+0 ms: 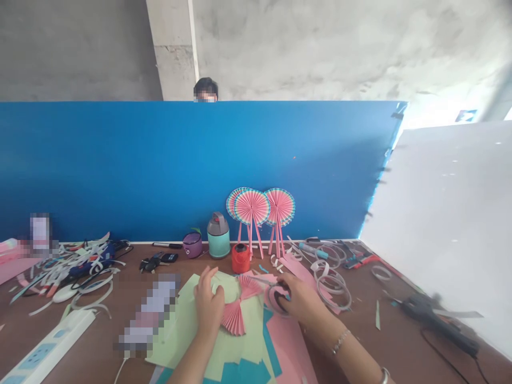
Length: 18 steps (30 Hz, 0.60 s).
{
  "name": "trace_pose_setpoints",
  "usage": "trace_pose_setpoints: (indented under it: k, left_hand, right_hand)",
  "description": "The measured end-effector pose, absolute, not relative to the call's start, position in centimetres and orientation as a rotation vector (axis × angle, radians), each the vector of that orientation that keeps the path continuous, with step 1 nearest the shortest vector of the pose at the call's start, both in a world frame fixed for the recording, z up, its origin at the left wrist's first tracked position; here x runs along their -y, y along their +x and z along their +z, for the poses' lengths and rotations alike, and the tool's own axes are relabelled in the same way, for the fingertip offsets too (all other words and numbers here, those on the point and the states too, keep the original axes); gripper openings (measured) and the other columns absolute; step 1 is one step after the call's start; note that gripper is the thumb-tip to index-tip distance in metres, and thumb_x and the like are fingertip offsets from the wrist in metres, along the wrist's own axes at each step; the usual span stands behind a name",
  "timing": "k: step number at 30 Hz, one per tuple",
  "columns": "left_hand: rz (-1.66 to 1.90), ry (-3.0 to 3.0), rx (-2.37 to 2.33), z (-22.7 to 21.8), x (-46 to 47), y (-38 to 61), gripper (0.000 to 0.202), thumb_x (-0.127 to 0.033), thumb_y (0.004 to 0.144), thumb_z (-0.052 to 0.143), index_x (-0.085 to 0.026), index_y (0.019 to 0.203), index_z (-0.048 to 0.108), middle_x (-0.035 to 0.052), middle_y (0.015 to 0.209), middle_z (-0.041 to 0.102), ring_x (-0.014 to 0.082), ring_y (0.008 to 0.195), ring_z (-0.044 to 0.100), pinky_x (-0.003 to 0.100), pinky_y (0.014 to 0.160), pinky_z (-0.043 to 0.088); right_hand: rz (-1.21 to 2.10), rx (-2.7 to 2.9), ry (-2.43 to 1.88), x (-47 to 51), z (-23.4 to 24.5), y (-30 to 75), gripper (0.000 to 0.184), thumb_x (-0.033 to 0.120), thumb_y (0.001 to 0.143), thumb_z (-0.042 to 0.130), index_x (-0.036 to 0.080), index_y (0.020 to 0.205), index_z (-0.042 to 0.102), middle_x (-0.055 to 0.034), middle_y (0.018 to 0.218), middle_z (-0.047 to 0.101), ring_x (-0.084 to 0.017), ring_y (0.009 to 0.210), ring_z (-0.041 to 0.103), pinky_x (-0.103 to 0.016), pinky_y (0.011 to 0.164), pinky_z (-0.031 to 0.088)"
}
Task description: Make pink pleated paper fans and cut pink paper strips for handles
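Observation:
A pink pleated paper piece [234, 318], gathered at its middle like a bow, lies on light green sheets [176, 325]. Beside its left edge rests my left hand [209, 301], fingers stretched and thumb apart. A pale round thing by that thumb is too unclear to name. My right hand [300, 300] is closed around dark-handled scissors [282, 303], whose blades point left toward the pleats' upper end. Pink and blue-green sheets [286, 346] lie under and beside the green ones.
Finished paper fans [252, 207] stand against the blue partition [120, 165], behind a red pot [240, 259] and a teal container [218, 237]. Paper strips [92, 261] and a power strip [52, 346] lie left. A glue gun [438, 320] with a cord lies right. A person's head shows above the partition.

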<state>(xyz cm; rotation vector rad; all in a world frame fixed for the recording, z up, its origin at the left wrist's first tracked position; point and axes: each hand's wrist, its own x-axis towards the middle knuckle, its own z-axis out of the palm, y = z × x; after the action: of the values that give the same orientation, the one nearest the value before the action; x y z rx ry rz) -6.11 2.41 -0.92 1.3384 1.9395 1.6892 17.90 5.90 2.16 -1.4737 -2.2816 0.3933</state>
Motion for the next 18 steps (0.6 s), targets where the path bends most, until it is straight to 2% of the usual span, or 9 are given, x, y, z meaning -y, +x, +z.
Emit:
trace_pose_setpoints:
  k: [3, 5, 7, 9, 10, 12, 15, 18]
  left_hand:
    - [1.513, 1.377, -2.314, 0.0, -2.0, -6.5, 0.042, -0.012, 0.071, 0.047, -0.021, 0.111, 0.057, 0.0146, 0.136, 0.041, 0.0363, 0.119, 0.039, 0.051, 0.092, 0.032]
    - [1.474, 1.448, -2.463, 0.7, -1.7, -6.3, 0.041, -0.016, 0.075, 0.048, -0.021, 0.115, 0.056, 0.0148, 0.139, 0.037, 0.0383, 0.118, 0.038, 0.052, 0.088, 0.034]
    - [1.458, 1.663, -2.467, 1.2, -1.4, -5.9, 0.033, -0.019, 0.077, 0.050, -0.023, 0.108, 0.060, 0.0123, 0.130, 0.047, 0.0356, 0.114, 0.041, 0.048, 0.087, 0.033]
    - [1.333, 1.885, -2.360, 1.4, -1.1, -5.4, 0.018, -0.025, 0.076, 0.055, -0.025, 0.089, 0.066, 0.0098, 0.110, 0.059, 0.0325, 0.105, 0.046, 0.044, 0.085, 0.033]
    - [1.236, 1.952, -2.301, 1.4, -1.0, -5.0, 0.011, -0.029, 0.073, 0.058, -0.024, 0.079, 0.067, 0.0087, 0.100, 0.061, 0.0314, 0.101, 0.048, 0.043, 0.084, 0.032]
    - [1.042, 2.000, -2.213, 1.4, -0.8, -4.4, 0.011, -0.035, 0.067, 0.065, -0.024, 0.067, 0.066, 0.0071, 0.088, 0.061, 0.0302, 0.096, 0.050, 0.041, 0.082, 0.031]
    - [0.809, 1.970, -2.190, 1.5, -0.5, -3.7, 0.008, -0.031, 0.066, 0.065, -0.023, 0.066, 0.066, 0.0057, 0.085, 0.060, 0.0278, 0.098, 0.049, 0.038, 0.081, 0.030]
    - [0.664, 1.911, -2.221, 1.7, -0.3, -3.7, 0.009, -0.019, 0.068, 0.057, -0.022, 0.067, 0.065, 0.0052, 0.086, 0.063, 0.0248, 0.099, 0.049, 0.034, 0.079, 0.030]
  right_hand:
    - [0.340, 2.144, -1.661, -6.7, 2.4, 18.6, 0.021, 0.020, 0.075, 0.049, 0.018, 0.096, 0.054, -0.0065, 0.093, 0.064, -0.021, 0.084, 0.059, -0.026, 0.064, 0.034]
    - [0.281, 2.100, -1.792, -7.0, 2.4, 18.9, 0.018, 0.019, 0.077, 0.048, 0.017, 0.093, 0.054, -0.0077, 0.091, 0.063, -0.021, 0.081, 0.060, -0.026, 0.061, 0.033]
    - [0.208, 2.082, -1.876, -7.1, 2.2, 19.0, 0.015, 0.017, 0.077, 0.048, 0.016, 0.090, 0.055, -0.0092, 0.092, 0.062, -0.021, 0.081, 0.059, -0.027, 0.061, 0.032]
    - [0.142, 2.088, -1.912, -7.1, 2.0, 19.1, 0.012, 0.016, 0.076, 0.049, 0.015, 0.085, 0.057, -0.0108, 0.095, 0.061, -0.022, 0.085, 0.059, -0.027, 0.063, 0.033]
    - [0.120, 2.096, -1.920, -7.1, 2.0, 19.1, 0.011, 0.016, 0.076, 0.049, 0.015, 0.083, 0.058, -0.0115, 0.096, 0.060, -0.022, 0.087, 0.058, -0.028, 0.065, 0.034]
    - [0.094, 2.104, -1.930, -7.0, 1.9, 19.1, 0.011, 0.016, 0.075, 0.050, 0.014, 0.079, 0.060, -0.0132, 0.098, 0.060, -0.024, 0.092, 0.057, -0.029, 0.070, 0.036]
    - [0.165, 2.053, -1.979, -7.1, 1.9, 19.1, 0.014, 0.015, 0.073, 0.050, 0.014, 0.081, 0.061, -0.0141, 0.096, 0.063, -0.026, 0.094, 0.058, -0.030, 0.072, 0.037]
    - [0.289, 1.996, -2.019, -7.3, 1.9, 19.2, 0.020, 0.015, 0.072, 0.051, 0.015, 0.088, 0.062, -0.0120, 0.088, 0.067, -0.026, 0.086, 0.062, -0.028, 0.063, 0.037]
